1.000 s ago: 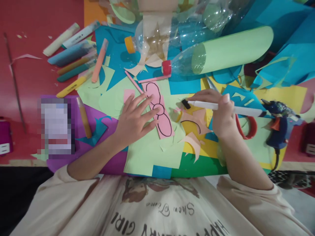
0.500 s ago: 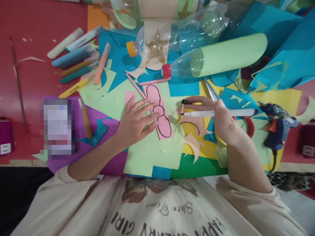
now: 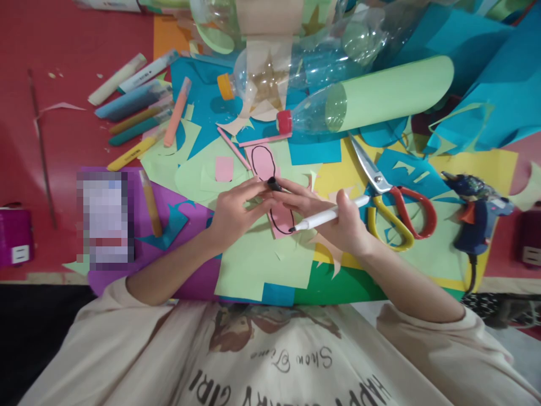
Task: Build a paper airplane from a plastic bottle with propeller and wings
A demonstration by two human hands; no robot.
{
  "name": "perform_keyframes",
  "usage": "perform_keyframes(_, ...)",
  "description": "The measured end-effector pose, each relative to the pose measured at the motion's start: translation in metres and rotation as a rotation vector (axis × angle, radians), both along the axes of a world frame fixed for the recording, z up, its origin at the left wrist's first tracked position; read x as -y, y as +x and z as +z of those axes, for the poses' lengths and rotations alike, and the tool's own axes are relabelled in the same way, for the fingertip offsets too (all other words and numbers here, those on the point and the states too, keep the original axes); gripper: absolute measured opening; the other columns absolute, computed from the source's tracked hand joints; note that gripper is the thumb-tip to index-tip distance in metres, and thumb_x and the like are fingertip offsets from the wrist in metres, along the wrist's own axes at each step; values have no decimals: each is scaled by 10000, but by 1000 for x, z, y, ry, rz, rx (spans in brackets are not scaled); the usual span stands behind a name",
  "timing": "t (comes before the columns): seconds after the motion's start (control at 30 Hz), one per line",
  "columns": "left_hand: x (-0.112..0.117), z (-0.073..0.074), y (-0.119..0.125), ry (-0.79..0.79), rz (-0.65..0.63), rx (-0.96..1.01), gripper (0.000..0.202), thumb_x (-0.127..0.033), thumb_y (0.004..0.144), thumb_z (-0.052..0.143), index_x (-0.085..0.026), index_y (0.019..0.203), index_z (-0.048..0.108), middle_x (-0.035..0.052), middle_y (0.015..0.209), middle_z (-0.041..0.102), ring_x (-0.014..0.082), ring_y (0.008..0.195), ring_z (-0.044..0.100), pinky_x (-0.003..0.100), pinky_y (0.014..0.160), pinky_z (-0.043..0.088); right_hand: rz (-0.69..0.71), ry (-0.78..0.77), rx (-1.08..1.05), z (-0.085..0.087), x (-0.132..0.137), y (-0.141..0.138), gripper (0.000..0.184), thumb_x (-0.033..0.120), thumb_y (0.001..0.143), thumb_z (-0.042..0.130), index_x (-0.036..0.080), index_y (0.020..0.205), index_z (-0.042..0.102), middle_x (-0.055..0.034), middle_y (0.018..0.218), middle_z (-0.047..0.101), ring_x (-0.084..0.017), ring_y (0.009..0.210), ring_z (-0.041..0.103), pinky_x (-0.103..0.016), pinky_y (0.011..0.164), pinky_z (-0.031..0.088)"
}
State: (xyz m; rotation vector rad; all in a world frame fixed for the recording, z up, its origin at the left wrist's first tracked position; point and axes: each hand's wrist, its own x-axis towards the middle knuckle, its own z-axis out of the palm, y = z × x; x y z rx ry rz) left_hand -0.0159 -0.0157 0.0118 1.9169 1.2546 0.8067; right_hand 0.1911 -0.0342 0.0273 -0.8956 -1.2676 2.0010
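A pink paper strip (image 3: pixel 265 163) with black drawn loops lies on light green paper (image 3: pixel 253 265) in the middle. My left hand (image 3: pixel 234 211) rests on the strip's left side, fingers curled toward the black marker cap (image 3: pixel 274 184). My right hand (image 3: pixel 333 223) is closed around a white marker (image 3: pixel 327 214), tip pointing down left onto the strip; its forefinger and thumb reach to the cap. Both hands meet at the cap over the strip.
Red- and yellow-handled scissors (image 3: pixel 386 189) lie right of my hands, a blue glue gun (image 3: pixel 475 206) farther right. Clear plastic bottles (image 3: pixel 321 110) and a green paper roll (image 3: pixel 393 90) lie behind. Several markers (image 3: pixel 139 110) sit at the upper left. Coloured paper scraps cover the red table (image 3: pixel 63 62).
My right hand came left from over the scissors to the pink strip, turning the marker tip downward. The cap went with its fingertips to my left hand, whose fingers curled up.
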Motion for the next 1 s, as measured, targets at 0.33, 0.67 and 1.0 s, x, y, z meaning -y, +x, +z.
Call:
perform_keyframes(0.33,5,5,-1,-23,16,64,339,-439,888,583,-241,1160,624,24,1138,723,177,1005,709,280,914,580,-77,-71,-67,0,0,0,738,793,807,318,253,1136,698,-68,1370,579,-281,1281,522,-479,1114,384)
perform_keyframes(0.67,4,6,-4,-73,25,177,234,-402,887,586,-200,989,643,43,962,744,162,892,717,267,793,594,-203,-75,-42,3,-2,0,563,744,789,449,225,873,653,-48,796,684,-192,704,642,-369,688,563)
perform_keyframes(1.0,3,4,-7,162,-133,73,183,-364,912,563,-233,977,674,22,855,739,140,798,686,300,797,567,-416,19,-61,-1,-2,-1,205,366,756,723,204,741,598,26,610,652,-104,497,594,-242,472,491)
